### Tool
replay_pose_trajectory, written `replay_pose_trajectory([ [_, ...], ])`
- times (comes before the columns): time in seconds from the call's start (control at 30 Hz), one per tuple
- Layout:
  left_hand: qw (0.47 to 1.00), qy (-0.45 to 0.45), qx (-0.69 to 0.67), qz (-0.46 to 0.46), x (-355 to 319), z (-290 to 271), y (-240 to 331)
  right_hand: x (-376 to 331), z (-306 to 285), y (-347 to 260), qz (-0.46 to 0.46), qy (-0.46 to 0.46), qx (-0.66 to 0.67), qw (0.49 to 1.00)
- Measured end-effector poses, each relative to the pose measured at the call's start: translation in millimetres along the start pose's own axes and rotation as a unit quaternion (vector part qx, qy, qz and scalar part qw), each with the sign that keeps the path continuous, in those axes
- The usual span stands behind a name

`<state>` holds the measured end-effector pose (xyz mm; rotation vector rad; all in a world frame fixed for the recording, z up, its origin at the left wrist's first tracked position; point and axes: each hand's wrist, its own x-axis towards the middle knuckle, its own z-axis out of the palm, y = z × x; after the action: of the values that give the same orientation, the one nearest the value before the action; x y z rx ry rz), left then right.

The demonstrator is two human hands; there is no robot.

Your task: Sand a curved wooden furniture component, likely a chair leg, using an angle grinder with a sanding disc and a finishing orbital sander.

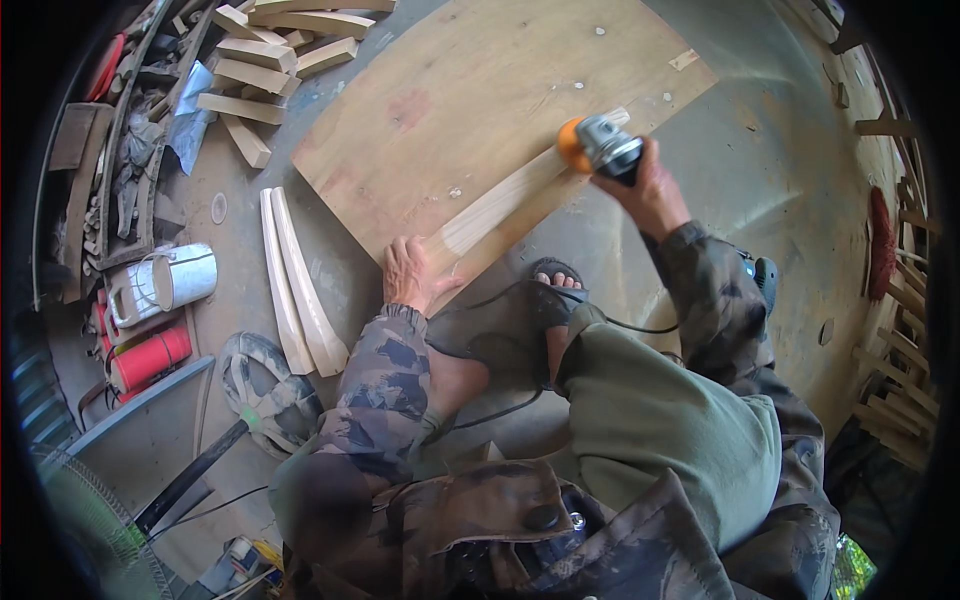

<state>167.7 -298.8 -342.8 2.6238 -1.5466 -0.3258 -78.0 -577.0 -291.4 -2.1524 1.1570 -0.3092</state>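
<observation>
My right hand (655, 195) grips an angle grinder (610, 145) by its dark body. Its orange disc sits at the far part of a long pale wooden leg (490, 215), and from here I cannot tell whether it touches the wood. The leg lies slantwise along the near right edge of a large plywood board (430, 130). At the leg's near end, my left hand (412, 275) holds it down, fingers over the wood and thumb out to the right. Two smooth, slightly curved wooden legs (295, 280) lie side by side on the floor, left of my left hand.
Rough wooden blanks (265, 60) are piled at the far left. Nearer are a white metal can (180, 275), a red cylinder (150, 360) and a fan (100, 520) with a dusty base (265, 380). A black cord (510, 405) runs by my feet. More wood pieces (900, 400) line the right.
</observation>
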Motion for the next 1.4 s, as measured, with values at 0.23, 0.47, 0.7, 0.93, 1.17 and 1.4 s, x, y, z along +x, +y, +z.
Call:
replay_pose_trajectory([
  [0.23,1.0,-0.023,0.012,-0.011,1,-2,7,26,-12,37,0.089,0.102,0.009,0.991],
  [0.47,0.999,-0.016,0.028,-0.001,0,13,-10,-69,63,-62,-0.087,-0.131,0.063,0.986],
  [0.7,1.0,-0.03,-0.004,0.002,0,-4,1,-30,15,-14,0.007,-0.044,0.05,0.998],
  [0.93,0.995,-0.095,0.007,0.013,1,-12,-4,19,-27,36,0.121,0.075,0.009,0.99],
  [1.17,0.969,-0.205,-0.118,-0.066,18,-60,9,-42,-2,-28,0.001,0.007,0.161,0.987],
  [1.4,0.949,-0.298,-0.103,0.013,32,-70,16,-83,42,-77,-0.079,-0.139,0.127,0.979],
])
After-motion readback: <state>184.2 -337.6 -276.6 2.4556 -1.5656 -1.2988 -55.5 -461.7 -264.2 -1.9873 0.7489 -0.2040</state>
